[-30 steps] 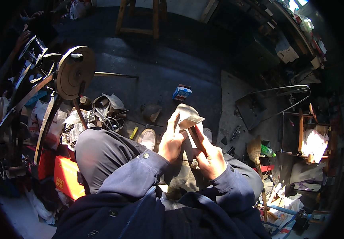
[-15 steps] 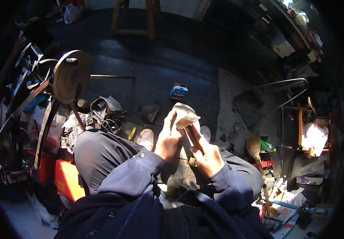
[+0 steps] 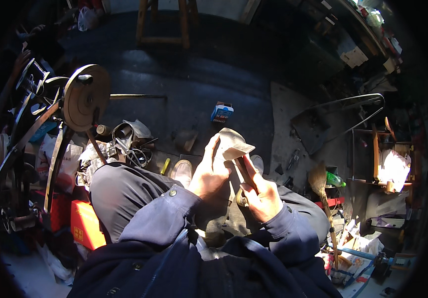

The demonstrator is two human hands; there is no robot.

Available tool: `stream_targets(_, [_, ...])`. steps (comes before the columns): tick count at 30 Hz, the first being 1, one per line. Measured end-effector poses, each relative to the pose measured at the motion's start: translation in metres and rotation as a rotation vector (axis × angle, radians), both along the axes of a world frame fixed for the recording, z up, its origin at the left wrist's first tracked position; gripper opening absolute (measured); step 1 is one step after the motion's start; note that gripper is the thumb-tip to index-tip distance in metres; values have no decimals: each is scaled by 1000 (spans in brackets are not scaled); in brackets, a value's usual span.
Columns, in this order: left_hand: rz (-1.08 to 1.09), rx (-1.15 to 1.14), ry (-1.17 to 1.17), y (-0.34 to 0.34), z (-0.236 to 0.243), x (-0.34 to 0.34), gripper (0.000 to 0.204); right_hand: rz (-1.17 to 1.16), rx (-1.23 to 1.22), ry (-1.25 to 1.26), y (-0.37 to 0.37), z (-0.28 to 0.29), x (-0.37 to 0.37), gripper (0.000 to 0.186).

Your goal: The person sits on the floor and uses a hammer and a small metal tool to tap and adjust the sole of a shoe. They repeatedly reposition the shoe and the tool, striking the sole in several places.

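Observation:
A pale grey, curved piece with a broad flap-like end [image 3: 234, 144] is held up in front of my knees. Closed around its left side is my left hand [image 3: 207, 176], thumb toward me. My right hand [image 3: 263, 199] grips a dark brown, narrow strip [image 3: 244, 173] just below the piece, its upper end close under the pale edge. Whether strip and piece are joined or only touching, I cannot tell. Beneath the right fingers, a small rounded brownish thing [image 3: 241, 199] shows in part.
Ahead on the dark floor lies a blue and white box [image 3: 222, 112]. A machine with a round disc [image 3: 87, 98] stands left, above a cluttered heap [image 3: 129, 139]. An orange-red box [image 3: 86, 224] sits by my left knee; a broom [image 3: 319, 181] and green bottle [image 3: 335, 180] are right.
The pale piece has tilted and its flap end has shifted slightly to the right. My right hand has moved a little right with the dark strip; both hands keep their grip.

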State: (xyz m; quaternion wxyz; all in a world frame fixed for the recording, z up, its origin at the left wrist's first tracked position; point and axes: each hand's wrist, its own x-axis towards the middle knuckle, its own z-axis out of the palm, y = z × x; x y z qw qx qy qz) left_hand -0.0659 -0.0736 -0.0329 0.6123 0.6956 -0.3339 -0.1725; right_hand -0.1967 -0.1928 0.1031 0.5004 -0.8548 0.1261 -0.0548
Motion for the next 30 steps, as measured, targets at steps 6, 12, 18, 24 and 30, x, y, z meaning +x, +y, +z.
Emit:
stream_targets(6, [21, 99, -433, 1, 13, 2, 93, -32, -38, -116, 0, -5, 0, 67])
stream_targets(12, [-44, -50, 190, 4, 31, 4, 94, -58, -120, -164, 3, -10, 1, 70])
stream_targets(18, [73, 536, -1107, 6, 29, 5, 32, 21, -72, 3, 2, -25, -4, 71])
stream_targets(24, [32, 223, -651, 1, 19, 9, 84, 50, -158, 109, -16, -52, -5, 54])
stream_targets(30, [-78, 24, 83, 8, 30, 9, 92, 15, -35, 87, -24, 98, 39, 24])
